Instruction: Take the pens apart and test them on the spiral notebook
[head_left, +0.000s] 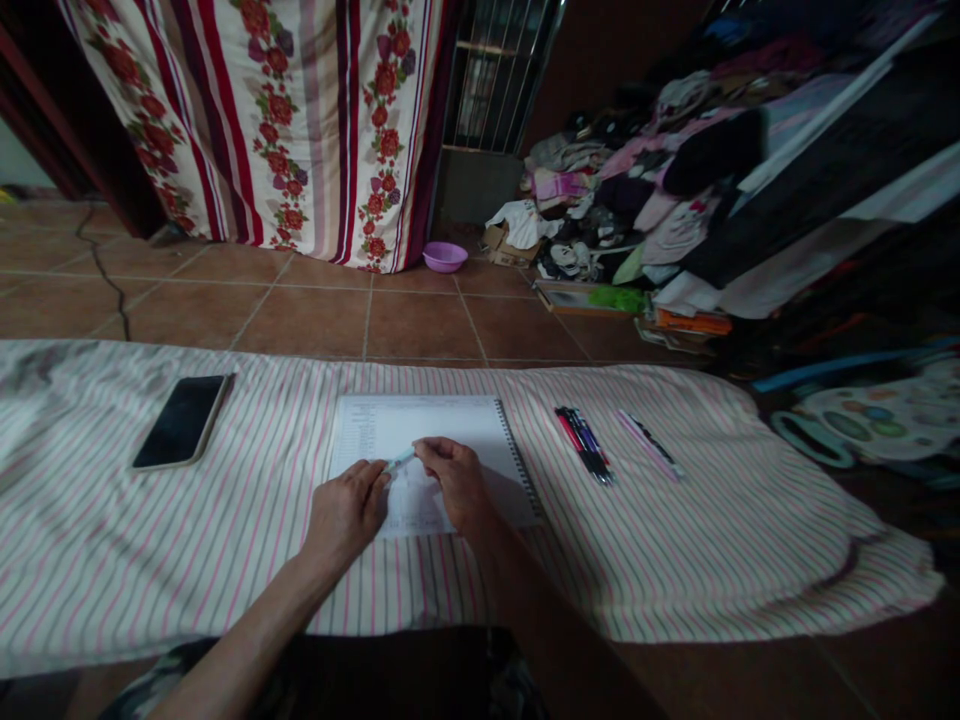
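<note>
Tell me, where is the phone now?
In the head view, the phone lies on the striped cloth, left of the notebook and the left hand.

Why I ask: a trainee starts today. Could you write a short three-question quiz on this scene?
1. True or false: the phone lies to the left of the notebook.
2. What do the left hand and right hand hold between them? A) a pen B) scissors C) a cup
3. Fill in: the spare pens lie on the striped ____, to the right of the notebook.

Key: 1 true; 2 A; 3 cloth.
</note>
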